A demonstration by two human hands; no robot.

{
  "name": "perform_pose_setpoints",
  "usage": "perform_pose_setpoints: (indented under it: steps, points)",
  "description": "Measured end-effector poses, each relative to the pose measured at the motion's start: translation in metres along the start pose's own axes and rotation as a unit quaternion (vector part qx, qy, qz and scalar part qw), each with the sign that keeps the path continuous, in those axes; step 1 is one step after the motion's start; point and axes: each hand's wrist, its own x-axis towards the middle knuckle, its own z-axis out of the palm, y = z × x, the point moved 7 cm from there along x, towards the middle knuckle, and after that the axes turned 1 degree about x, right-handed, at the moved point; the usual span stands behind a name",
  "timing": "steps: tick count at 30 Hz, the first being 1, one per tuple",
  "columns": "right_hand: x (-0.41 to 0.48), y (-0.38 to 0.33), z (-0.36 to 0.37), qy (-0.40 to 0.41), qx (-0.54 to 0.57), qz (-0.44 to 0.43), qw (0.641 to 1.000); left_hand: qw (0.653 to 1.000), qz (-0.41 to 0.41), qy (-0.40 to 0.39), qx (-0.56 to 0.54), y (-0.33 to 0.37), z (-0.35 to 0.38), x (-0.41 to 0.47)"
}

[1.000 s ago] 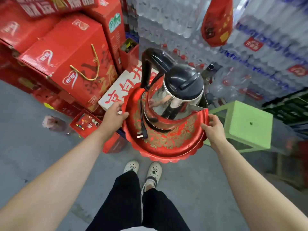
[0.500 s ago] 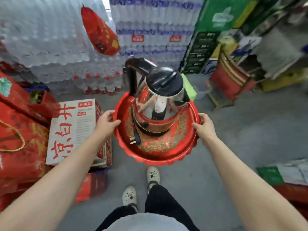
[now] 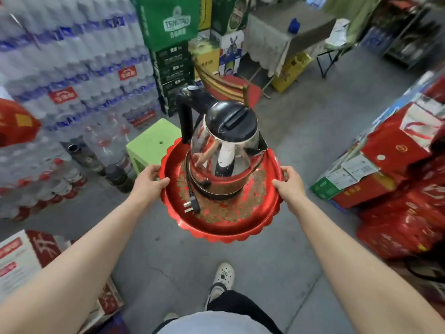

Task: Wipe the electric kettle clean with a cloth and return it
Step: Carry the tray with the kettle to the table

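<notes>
A shiny steel electric kettle with a black lid and black handle stands upright on a round red tray with a scalloped rim. Its black cord and plug lie on the tray at the left. My left hand grips the tray's left rim and my right hand grips the right rim, holding it in the air at chest height above the grey floor. No cloth is in view.
Stacked packs of bottled water fill the left. A green stool stands just beyond the tray. Red gift boxes pile up on the right. Green beer crates, a red chair and a cloth-covered table stand at the back.
I have turned to the right while carrying the tray with the kettle. The red boxes at the left have left the view, and the green stool, crates and right-hand boxes have come in.
</notes>
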Motion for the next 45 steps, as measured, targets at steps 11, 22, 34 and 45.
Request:
perform_pose_setpoints:
  steps: [11,22,34,45]
  points:
    - [0.150,-0.017,-0.143,0.091,-0.017,0.030,0.995,0.997,0.021,-0.071,-0.007,0.141,0.178,0.110]
    - [0.346,-0.049,-0.228,0.186,0.003,0.074,0.980,0.986,0.080,-0.140,0.047,0.284,0.332,0.312]
    - [0.578,-0.077,-0.344,0.233,0.021,0.104,0.967,0.972,0.112,-0.175,0.109,0.454,0.534,0.476]
    - [0.833,-0.128,-0.459,0.190,0.017,0.108,0.976,0.973,0.088,-0.149,0.149,0.584,0.710,0.629]
